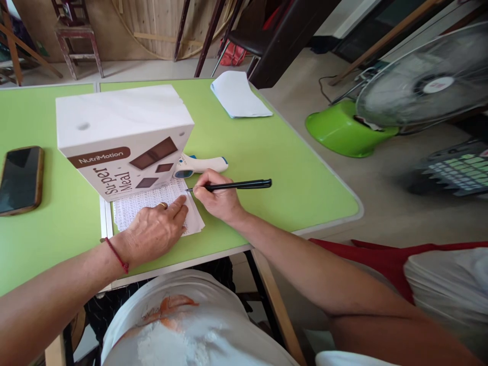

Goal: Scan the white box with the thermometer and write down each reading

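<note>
My right hand (219, 200) grips a black pen (244, 184), its tip at the right side of a sheet of handwritten paper (131, 207). Flat on the lower part of that paper rests my left hand (162, 227), fingers stretched out, with a ring and a red cord bracelet. More sheets seem to lie under the top one. A white box (125, 119) marked NutriMotion stands over the paper's far part and hides it. Just beyond my right hand, touching or close to the box, lies a white handheld device (206, 164) with blue parts.
A phone (22, 180) lies at the left on the green table (305, 193). Folded white paper (240, 95) sits near the far edge. Right of the table, a large fan (415, 86) stands by a green stool (343, 129). A wooden chair (76, 40) is at the back left.
</note>
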Demonstrator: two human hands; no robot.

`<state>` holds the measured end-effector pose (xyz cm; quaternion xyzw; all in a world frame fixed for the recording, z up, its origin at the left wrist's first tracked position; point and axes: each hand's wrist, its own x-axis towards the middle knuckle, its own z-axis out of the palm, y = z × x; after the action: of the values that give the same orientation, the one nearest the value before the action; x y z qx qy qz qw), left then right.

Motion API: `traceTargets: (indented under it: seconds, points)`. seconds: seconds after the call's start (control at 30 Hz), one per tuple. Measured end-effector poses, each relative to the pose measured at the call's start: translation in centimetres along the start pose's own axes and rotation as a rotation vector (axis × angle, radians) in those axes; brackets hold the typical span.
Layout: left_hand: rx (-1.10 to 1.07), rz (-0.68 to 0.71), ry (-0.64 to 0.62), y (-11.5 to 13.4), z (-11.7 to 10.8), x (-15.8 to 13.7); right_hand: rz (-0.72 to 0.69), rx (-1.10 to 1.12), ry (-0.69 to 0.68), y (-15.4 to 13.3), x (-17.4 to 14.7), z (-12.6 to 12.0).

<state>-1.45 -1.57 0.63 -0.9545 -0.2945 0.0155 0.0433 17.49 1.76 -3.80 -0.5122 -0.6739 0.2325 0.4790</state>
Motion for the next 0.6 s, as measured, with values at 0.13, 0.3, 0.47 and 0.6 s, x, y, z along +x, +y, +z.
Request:
traceTargets:
  seconds: [0.13,0.3,0.47,0.6]
  points:
    - [0.000,0.002,0.001,-0.03,-0.06,0.03,-0.003,-0.019,-0.017,-0.06,-0.01,-0.03]
    - [0.002,0.003,-0.015,-0.08,-0.22,0.02,0.004,-0.019,-0.041,-0.05,0.00,-0.13]
    - [0.011,-0.002,-0.027,-0.06,-0.24,0.07,-0.003,-0.030,0.090,-0.09,-0.12,-0.09]
    - [0.005,-0.004,0.019,-0.09,0.27,0.15,-0.015,-0.028,0.193,-0.10,-0.24,-0.16]
